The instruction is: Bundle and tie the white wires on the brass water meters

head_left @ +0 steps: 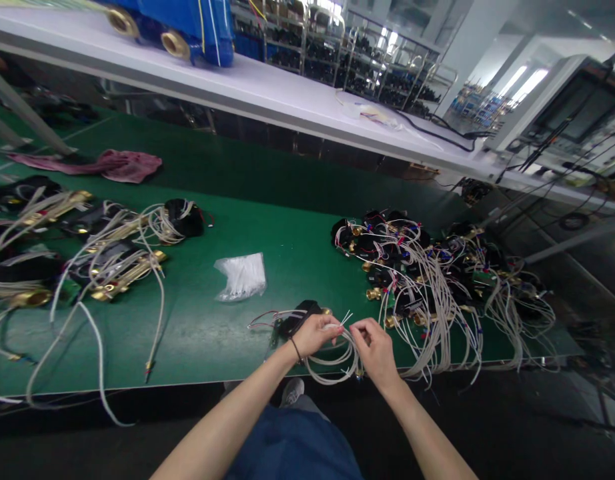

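Note:
My left hand point(315, 333) is closed in a pinch on a pale cable point(332, 380) that loops below it at the bench's front edge. Right beside it, my right hand point(375, 348) pinches near the cable's end, where thin white wires stick up between the two hands. Just behind my left hand lies a black unit point(300, 319) with a brass fitting, partly hidden. Thin red and white leads point(262, 321) run out from its left side. Farther back on the green bench rests a clear plastic bag point(241, 277) of small white pieces.
Brass-and-black units point(120, 267) with cables crowd the left. A larger pile of cabled units point(427, 287) fills the right, cables hanging over the front edge. A pink cloth point(122, 165) lies back left. Above runs a white shelf point(282, 90) bearing a blue housing point(212, 30) and a monitor point(572, 100).

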`<action>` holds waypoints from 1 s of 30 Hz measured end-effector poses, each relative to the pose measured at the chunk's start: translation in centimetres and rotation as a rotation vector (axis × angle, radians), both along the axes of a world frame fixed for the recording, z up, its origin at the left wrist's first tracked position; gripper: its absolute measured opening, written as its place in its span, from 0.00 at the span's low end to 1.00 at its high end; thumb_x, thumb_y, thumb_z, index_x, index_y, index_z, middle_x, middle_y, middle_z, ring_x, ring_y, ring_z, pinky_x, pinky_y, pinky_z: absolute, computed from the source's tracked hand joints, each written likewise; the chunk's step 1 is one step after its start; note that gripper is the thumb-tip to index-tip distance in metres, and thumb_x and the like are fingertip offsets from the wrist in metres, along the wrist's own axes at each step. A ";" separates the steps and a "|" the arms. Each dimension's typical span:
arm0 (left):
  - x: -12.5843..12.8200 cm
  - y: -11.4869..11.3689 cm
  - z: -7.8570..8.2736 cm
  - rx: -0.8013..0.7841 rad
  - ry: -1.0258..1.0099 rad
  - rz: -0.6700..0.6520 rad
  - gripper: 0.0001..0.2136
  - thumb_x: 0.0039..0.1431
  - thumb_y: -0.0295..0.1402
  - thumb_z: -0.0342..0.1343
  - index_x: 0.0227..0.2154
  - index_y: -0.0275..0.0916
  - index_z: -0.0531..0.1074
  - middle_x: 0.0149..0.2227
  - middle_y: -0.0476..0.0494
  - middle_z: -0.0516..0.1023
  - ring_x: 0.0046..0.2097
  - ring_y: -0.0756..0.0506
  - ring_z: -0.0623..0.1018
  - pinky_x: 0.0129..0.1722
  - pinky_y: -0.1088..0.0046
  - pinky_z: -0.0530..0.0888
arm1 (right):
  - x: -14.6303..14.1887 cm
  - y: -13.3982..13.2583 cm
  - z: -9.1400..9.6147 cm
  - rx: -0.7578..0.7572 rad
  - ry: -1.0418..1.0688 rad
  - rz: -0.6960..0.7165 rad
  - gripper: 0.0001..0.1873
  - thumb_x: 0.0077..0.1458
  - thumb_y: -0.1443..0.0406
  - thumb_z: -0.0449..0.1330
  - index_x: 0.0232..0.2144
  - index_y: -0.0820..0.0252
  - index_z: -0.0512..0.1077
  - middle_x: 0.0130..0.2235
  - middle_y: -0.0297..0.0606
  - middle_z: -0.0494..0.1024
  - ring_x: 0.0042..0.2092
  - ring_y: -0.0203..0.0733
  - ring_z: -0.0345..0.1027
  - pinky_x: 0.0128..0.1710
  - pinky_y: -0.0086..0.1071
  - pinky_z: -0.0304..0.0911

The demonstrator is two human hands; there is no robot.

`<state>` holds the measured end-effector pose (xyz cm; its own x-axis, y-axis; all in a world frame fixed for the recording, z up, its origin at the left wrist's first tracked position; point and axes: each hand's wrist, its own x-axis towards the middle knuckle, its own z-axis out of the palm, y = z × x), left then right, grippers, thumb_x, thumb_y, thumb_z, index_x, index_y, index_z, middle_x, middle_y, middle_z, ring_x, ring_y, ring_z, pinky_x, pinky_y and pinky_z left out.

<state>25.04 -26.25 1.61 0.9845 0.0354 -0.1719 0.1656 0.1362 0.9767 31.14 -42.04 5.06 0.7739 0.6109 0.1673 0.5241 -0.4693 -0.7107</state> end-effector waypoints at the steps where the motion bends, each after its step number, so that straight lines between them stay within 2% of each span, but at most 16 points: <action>1: 0.0 0.2 0.0 -0.010 0.002 -0.011 0.14 0.49 0.42 0.54 0.25 0.32 0.70 0.18 0.52 0.68 0.21 0.55 0.63 0.24 0.79 0.59 | 0.0 -0.1 0.1 -0.001 -0.075 0.024 0.11 0.55 0.61 0.52 0.29 0.61 0.70 0.32 0.40 0.73 0.35 0.40 0.66 0.34 0.32 0.62; 2: 0.0 0.4 0.0 -0.014 0.001 -0.025 0.14 0.48 0.42 0.55 0.25 0.32 0.70 0.18 0.52 0.69 0.22 0.54 0.64 0.24 0.79 0.60 | 0.2 -0.2 0.2 0.000 -0.109 0.033 0.10 0.54 0.61 0.52 0.30 0.61 0.71 0.34 0.41 0.73 0.36 0.41 0.66 0.36 0.33 0.62; 4: 0.0 0.4 0.0 -0.008 0.000 -0.049 0.14 0.48 0.42 0.54 0.26 0.32 0.70 0.19 0.51 0.70 0.22 0.54 0.66 0.24 0.78 0.61 | 0.6 -0.1 0.3 -0.009 -0.033 0.011 0.11 0.54 0.60 0.52 0.32 0.61 0.71 0.34 0.41 0.73 0.35 0.40 0.66 0.34 0.32 0.62; 8: 0.0 0.0 -0.1 0.011 0.003 -0.058 0.13 0.48 0.41 0.55 0.27 0.33 0.70 0.20 0.50 0.70 0.23 0.53 0.67 0.24 0.78 0.62 | 1.0 0.3 0.2 -0.029 0.269 0.001 0.14 0.54 0.56 0.52 0.30 0.61 0.71 0.27 0.35 0.73 0.27 0.36 0.66 0.25 0.27 0.61; 11: -0.1 -0.2 -0.1 -0.001 0.007 -0.056 0.13 0.48 0.40 0.55 0.26 0.33 0.70 0.19 0.51 0.70 0.23 0.53 0.67 0.24 0.78 0.62 | 0.6 0.5 -0.2 -0.053 0.300 -0.030 0.16 0.54 0.56 0.51 0.27 0.62 0.70 0.21 0.33 0.70 0.22 0.35 0.62 0.19 0.26 0.57; 13: -0.1 0.0 0.0 -0.005 0.012 -0.064 0.13 0.48 0.41 0.54 0.27 0.33 0.71 0.19 0.51 0.69 0.22 0.53 0.67 0.23 0.79 0.61 | 0.4 0.3 -0.3 -0.062 0.139 -0.021 0.15 0.56 0.57 0.51 0.27 0.62 0.70 0.23 0.35 0.71 0.24 0.37 0.65 0.23 0.28 0.61; 14: -0.1 0.1 -0.1 -0.005 0.012 -0.081 0.14 0.48 0.41 0.54 0.27 0.33 0.71 0.18 0.51 0.69 0.22 0.53 0.66 0.23 0.79 0.61 | 0.3 0.1 -0.2 -0.066 0.001 0.034 0.14 0.56 0.59 0.51 0.28 0.61 0.71 0.27 0.38 0.73 0.29 0.39 0.67 0.28 0.30 0.63; 17: 0.2 0.5 -0.2 0.035 0.011 -0.189 0.13 0.47 0.40 0.55 0.26 0.33 0.71 0.19 0.52 0.70 0.22 0.53 0.66 0.23 0.79 0.61 | 0.6 -0.3 0.4 -0.132 -0.412 0.365 0.11 0.58 0.64 0.49 0.34 0.60 0.71 0.40 0.43 0.74 0.45 0.44 0.64 0.43 0.37 0.60; 19: 0.4 0.6 -0.3 0.160 0.015 -0.231 0.12 0.47 0.40 0.55 0.25 0.34 0.71 0.19 0.51 0.70 0.22 0.53 0.66 0.23 0.79 0.60 | 0.9 -0.2 0.8 -0.233 -0.498 0.534 0.12 0.59 0.66 0.47 0.35 0.61 0.71 0.37 0.43 0.74 0.45 0.43 0.63 0.42 0.36 0.59; 21: 0.4 0.4 -0.3 0.367 0.009 -0.202 0.12 0.47 0.41 0.55 0.24 0.35 0.72 0.19 0.50 0.72 0.23 0.51 0.68 0.23 0.78 0.60 | 1.2 0.4 0.9 -0.307 -0.437 0.492 0.13 0.59 0.66 0.46 0.32 0.61 0.70 0.31 0.41 0.74 0.38 0.41 0.65 0.38 0.33 0.59; 23: 0.3 -0.1 -0.3 0.581 -0.027 -0.140 0.11 0.47 0.41 0.55 0.26 0.38 0.73 0.21 0.49 0.73 0.26 0.49 0.71 0.25 0.77 0.61 | 1.5 1.1 0.5 -0.350 -0.278 0.301 0.13 0.58 0.64 0.48 0.27 0.61 0.70 0.27 0.38 0.73 0.32 0.38 0.66 0.32 0.30 0.59; 25: 0.0 -0.5 -0.2 0.736 -0.074 -0.090 0.10 0.48 0.40 0.54 0.28 0.40 0.74 0.24 0.47 0.75 0.29 0.47 0.73 0.27 0.76 0.62 | 1.8 1.7 -0.2 -0.384 -0.029 0.138 0.15 0.57 0.63 0.50 0.22 0.61 0.69 0.22 0.35 0.72 0.25 0.36 0.65 0.26 0.27 0.57; 28: -0.3 -0.8 0.0 0.819 -0.107 -0.071 0.10 0.51 0.40 0.52 0.28 0.42 0.74 0.26 0.46 0.76 0.32 0.45 0.74 0.29 0.75 0.62 | 2.3 1.6 -0.9 -0.371 0.296 0.123 0.21 0.57 0.60 0.48 0.17 0.63 0.68 0.16 0.33 0.68 0.19 0.34 0.61 0.19 0.26 0.54; 30: -0.4 -0.6 0.1 0.777 -0.098 -0.088 0.10 0.51 0.40 0.52 0.28 0.42 0.74 0.25 0.47 0.76 0.32 0.46 0.74 0.29 0.75 0.62 | 2.6 0.7 -0.7 -0.292 0.254 0.186 0.19 0.59 0.62 0.44 0.27 0.64 0.72 0.18 0.33 0.71 0.21 0.34 0.64 0.23 0.27 0.59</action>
<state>24.65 -26.89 1.72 0.9986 0.0312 -0.0418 0.0521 -0.6010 0.7975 33.73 -41.32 4.31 0.6403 0.7374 -0.2150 0.4441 -0.5838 -0.6797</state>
